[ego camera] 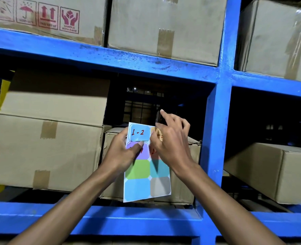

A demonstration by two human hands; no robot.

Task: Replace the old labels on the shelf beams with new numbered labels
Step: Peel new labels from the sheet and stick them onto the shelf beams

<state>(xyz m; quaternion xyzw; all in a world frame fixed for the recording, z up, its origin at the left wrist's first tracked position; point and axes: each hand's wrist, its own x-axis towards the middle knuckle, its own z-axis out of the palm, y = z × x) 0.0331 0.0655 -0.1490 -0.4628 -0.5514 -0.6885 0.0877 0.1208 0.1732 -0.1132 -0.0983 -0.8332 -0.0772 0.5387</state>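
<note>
A white sheet of coloured labels (146, 181) is held upright in front of the blue rack. My left hand (121, 152) grips its left edge, thumb lying on the purple label. The light blue label (140, 133) at the top left reads "1-2" in red. My right hand (170, 138) covers the sheet's upper right, its fingertips pinching at the orange label (158, 133) there; I cannot tell whether that label has lifted off. Green, teal, blue and grey labels lower down are blank. The upper shelf beam (110, 59) and lower shelf beam (128, 221) carry no label in view.
Cardboard boxes (45, 144) fill the shelves above, left, behind the sheet and at the right (269, 170). A blue upright post (220, 112) stands just right of my hands. The gap behind the sheet is dark.
</note>
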